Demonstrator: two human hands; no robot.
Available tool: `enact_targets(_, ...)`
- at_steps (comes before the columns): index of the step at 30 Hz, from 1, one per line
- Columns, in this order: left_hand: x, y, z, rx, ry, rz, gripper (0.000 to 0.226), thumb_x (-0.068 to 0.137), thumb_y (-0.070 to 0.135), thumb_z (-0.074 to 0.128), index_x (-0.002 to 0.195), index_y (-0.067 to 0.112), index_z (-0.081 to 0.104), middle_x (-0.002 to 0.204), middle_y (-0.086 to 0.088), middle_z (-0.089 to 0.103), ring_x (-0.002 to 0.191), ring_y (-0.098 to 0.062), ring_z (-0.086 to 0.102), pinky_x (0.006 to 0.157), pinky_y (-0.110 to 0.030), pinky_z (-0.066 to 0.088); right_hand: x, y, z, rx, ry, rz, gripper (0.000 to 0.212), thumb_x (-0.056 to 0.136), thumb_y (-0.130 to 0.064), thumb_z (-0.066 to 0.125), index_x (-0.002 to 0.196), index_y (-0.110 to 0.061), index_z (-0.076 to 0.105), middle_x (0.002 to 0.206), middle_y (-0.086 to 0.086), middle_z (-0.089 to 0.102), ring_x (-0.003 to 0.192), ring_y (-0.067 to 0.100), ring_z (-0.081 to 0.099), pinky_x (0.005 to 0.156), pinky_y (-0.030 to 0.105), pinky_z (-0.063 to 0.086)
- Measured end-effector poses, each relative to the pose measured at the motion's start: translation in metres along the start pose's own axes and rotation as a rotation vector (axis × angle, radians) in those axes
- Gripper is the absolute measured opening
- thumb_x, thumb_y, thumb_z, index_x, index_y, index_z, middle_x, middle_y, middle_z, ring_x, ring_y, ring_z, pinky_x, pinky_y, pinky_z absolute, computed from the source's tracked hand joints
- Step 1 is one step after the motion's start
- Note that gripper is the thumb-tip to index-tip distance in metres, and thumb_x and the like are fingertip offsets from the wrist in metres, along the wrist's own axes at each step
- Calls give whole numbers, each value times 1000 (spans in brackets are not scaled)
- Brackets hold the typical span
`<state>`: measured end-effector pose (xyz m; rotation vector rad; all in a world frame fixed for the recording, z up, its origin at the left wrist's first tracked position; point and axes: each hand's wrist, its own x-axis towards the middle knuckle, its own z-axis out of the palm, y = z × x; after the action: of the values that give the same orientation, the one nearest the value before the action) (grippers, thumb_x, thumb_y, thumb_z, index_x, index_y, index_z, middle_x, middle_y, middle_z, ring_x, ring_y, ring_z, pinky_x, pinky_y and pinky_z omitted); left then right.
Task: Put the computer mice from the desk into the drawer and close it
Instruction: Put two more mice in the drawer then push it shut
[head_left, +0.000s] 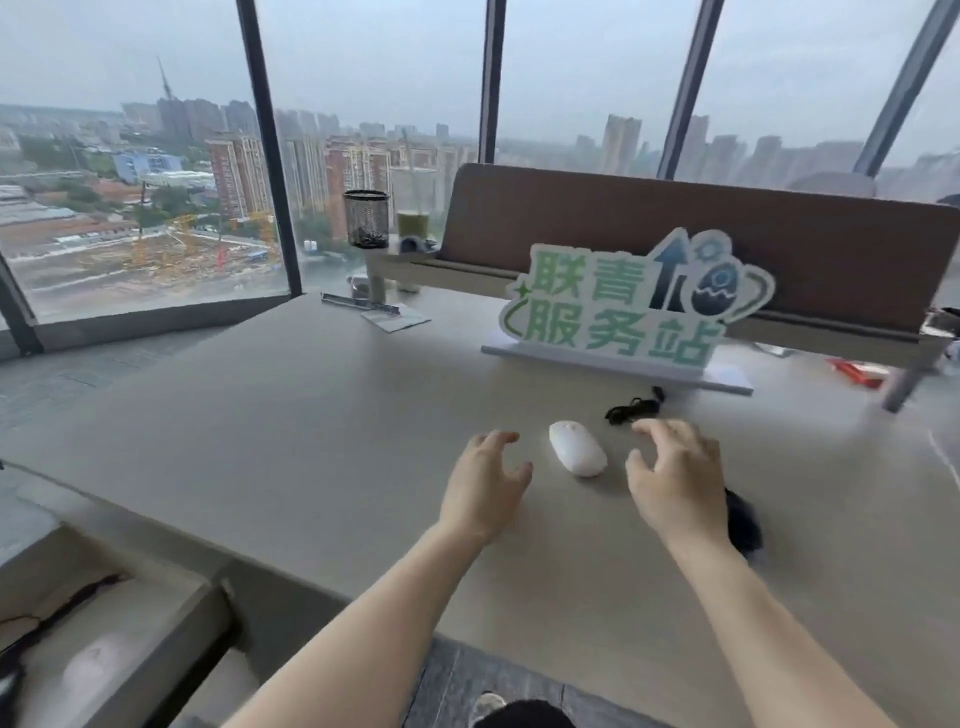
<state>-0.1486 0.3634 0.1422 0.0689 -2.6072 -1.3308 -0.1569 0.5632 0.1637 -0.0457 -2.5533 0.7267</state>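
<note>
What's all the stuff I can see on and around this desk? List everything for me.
White mouse: one, white, desk centre, between the hands.
Black mouse: one, black, mostly hidden behind right hand.
Black cable: one, coiled, beyond the white mouse.
Sign: one, green and white, upright at desk back.
Pen cup: one, black mesh, back shelf.
Drawer: one, open, lower left; a pale blurred object and a dark cable inside.
Desk: one, beige.
Left hand: open, beside the white mouse.
Right hand: open, fingers spread.
</note>
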Motion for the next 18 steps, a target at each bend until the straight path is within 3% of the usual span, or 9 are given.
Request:
enact_targets(4,17,31,57,37,-63,11,52,83,33,56,134,31,45,142,-2,41,129,-26,42,100,-37,42,3,52,-16,-155,-158,194,48,86,-30,62,131,-20,53,133,12,50,120,39,40,101,43,38)
enact_targets(8,34,43,92,208,-118,-1,59,80,43,56,137,34,41,155,-3,24,138,-31,25,106,-40,36,0,75,-19,-190,-227,245,58,86,-39,63,138,-23,44,135,12,49,120,37,43,99,39,39)
enact_targets(11,44,42,105,320,-65,-1,52,77,45,59,127,32,50,151,-7,29,129,-36,35,102,-41,40,-3,83,-12,-178,-192,230,53,85,-35,62,134,-22,47,124,14,60,114,36,48,91,38,42)
enact_targets(15,48,36,104,356,74,51,28,81,24,53,110,22,54,132,-6,49,108,-36,47,87,-38,40,-3,80,-11,-166,-189,213,47,83,-29,61,128,-23,49,114,14,63,108,36,50,79,36,43)
enact_targets(18,43,23,87,312,130,42,33,83,18,50,116,20,49,135,-9,46,112,-37,45,89,-40,38,-4,65,-15,-24,-148,188,45,83,-25,63,125,-26,49,109,13,56,106,36,52,75,38,46)
